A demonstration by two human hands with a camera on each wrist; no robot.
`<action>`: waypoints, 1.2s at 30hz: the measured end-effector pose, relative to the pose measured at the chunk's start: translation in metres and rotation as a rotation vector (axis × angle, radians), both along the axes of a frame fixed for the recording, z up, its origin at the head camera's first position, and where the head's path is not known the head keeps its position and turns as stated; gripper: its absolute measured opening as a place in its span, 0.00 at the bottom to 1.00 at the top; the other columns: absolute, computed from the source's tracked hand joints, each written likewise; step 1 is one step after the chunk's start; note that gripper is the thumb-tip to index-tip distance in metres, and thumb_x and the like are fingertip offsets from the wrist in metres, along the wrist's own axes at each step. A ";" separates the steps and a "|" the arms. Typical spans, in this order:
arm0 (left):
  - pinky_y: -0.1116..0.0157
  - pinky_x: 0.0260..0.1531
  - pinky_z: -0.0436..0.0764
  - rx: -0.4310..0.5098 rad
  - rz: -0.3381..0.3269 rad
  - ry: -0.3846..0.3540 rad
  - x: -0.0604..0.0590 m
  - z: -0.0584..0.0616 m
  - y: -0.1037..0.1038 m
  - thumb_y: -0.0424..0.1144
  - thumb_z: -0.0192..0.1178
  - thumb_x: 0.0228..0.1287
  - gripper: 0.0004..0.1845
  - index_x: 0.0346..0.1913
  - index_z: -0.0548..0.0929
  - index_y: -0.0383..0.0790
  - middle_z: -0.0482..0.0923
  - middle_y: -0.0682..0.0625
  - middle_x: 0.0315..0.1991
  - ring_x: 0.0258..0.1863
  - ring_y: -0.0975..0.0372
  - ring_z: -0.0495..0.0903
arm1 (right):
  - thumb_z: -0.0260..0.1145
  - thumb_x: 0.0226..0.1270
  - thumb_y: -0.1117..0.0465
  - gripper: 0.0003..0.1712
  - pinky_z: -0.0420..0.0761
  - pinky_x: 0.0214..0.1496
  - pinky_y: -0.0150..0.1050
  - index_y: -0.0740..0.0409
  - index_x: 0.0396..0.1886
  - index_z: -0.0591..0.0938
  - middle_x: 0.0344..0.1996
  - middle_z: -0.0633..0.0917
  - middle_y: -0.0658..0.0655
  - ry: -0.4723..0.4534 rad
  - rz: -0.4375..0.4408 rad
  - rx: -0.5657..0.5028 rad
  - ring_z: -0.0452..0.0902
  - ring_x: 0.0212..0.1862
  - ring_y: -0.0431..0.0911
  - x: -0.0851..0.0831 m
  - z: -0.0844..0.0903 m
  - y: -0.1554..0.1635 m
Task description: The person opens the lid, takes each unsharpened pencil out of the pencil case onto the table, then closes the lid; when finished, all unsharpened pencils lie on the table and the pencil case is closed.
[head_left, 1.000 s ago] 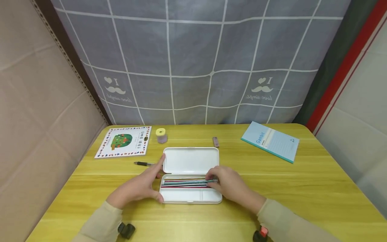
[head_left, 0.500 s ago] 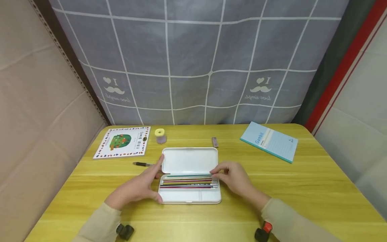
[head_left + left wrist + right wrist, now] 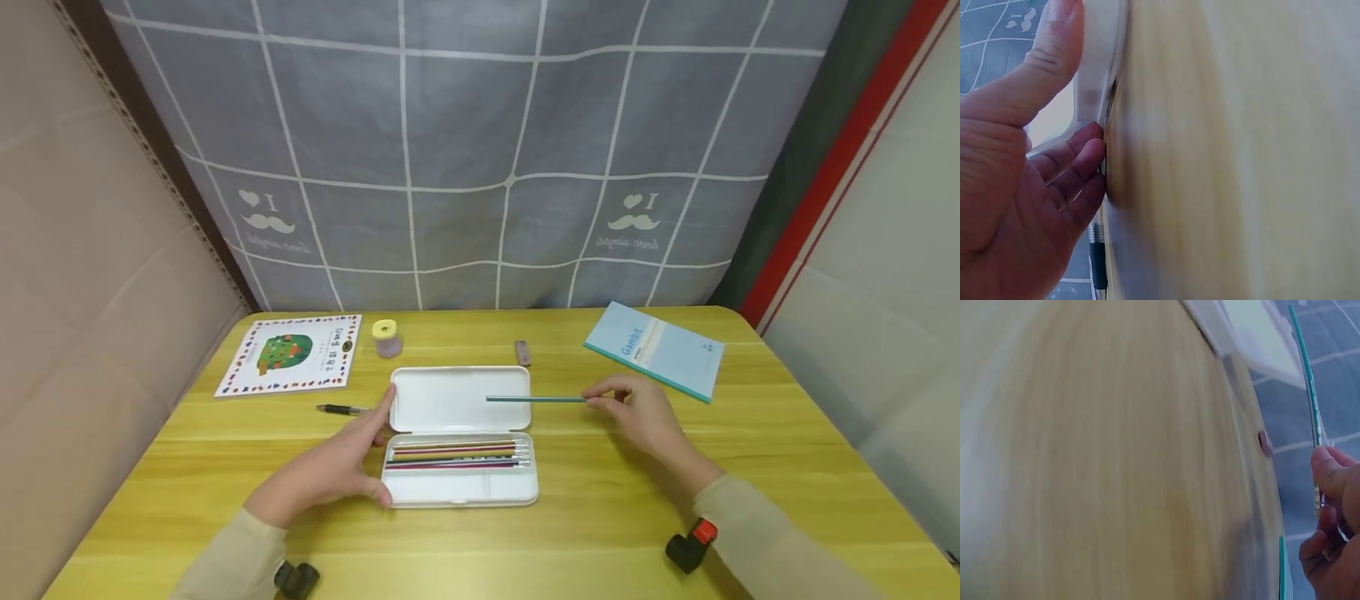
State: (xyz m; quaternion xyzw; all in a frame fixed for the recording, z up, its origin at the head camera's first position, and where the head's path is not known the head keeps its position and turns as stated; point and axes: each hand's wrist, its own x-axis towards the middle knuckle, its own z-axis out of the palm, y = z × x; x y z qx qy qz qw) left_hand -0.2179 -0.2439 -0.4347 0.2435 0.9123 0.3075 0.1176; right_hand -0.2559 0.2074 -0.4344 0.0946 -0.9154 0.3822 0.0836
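A teal pencil (image 3: 536,399), thin and long, held level above the open lid of a white pencil case (image 3: 459,437), not touching it. Pinched at its right end by the fingertips of the right hand (image 3: 639,414), with the free end pointing to the left over the lid. In the right wrist view, the same pencil (image 3: 1307,394) seen slanted against the grey cloth, thumb and fingers (image 3: 1330,477) curled round its lower end.

Below the pencil, the case lying open on the yellow table (image 3: 750,467), lid turned back toward the far side. In the tray, several more pencils (image 3: 457,455) side by side, red, dark and light ones, all along the length of the case.

At the left end of the case, the left hand (image 3: 330,467): fingers stretched along the edge, thumb at the front corner of the tray, steadying it rather than gripping. In the left wrist view, thumb flat against the white wall of the case (image 3: 1100,59), other fingers (image 3: 1075,172) relaxed and lightly bent beside it.

Just left of this hand, a black pen (image 3: 341,409) on the table. Farther back, a picture book (image 3: 288,364) with a green drawing, then a small yellow-topped pot (image 3: 386,337), and a little dark eraser-like piece (image 3: 522,352) behind the lid. To the far right, well apart from the case, a light blue notebook (image 3: 654,350) lying at an angle. Behind the table, a grey checked curtain (image 3: 450,150).
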 end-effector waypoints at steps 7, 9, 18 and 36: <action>0.45 0.67 0.72 -0.009 -0.012 0.001 0.000 0.004 -0.001 0.59 0.81 0.37 0.82 0.85 0.30 0.42 0.54 0.32 0.79 0.59 0.54 0.75 | 0.74 0.69 0.62 0.05 0.74 0.33 0.34 0.51 0.39 0.94 0.41 0.91 0.53 -0.032 -0.027 0.010 0.75 0.34 0.45 -0.006 -0.004 0.028; 0.45 0.68 0.71 -0.009 -0.014 -0.005 -0.001 0.004 0.000 0.58 0.81 0.37 0.82 0.85 0.30 0.42 0.55 0.32 0.79 0.60 0.54 0.75 | 0.74 0.68 0.62 0.04 0.75 0.34 0.34 0.51 0.39 0.94 0.41 0.91 0.54 -0.027 -0.034 0.014 0.76 0.35 0.46 -0.007 -0.005 0.033; 0.44 0.68 0.70 -0.004 -0.001 -0.031 0.001 0.008 0.002 0.56 0.82 0.37 0.82 0.84 0.30 0.42 0.54 0.31 0.79 0.60 0.53 0.76 | 0.74 0.69 0.61 0.04 0.72 0.31 0.35 0.51 0.39 0.94 0.32 0.88 0.51 -0.031 -0.067 0.085 0.72 0.31 0.46 -0.011 -0.008 0.054; 0.44 0.70 0.68 0.010 -0.027 -0.033 0.003 0.010 -0.001 0.55 0.79 0.44 0.78 0.84 0.30 0.40 0.48 0.30 0.81 0.66 0.47 0.75 | 0.74 0.69 0.61 0.04 0.83 0.50 0.55 0.52 0.37 0.94 0.38 0.92 0.55 -0.064 -0.097 0.184 0.85 0.46 0.57 -0.020 -0.011 0.066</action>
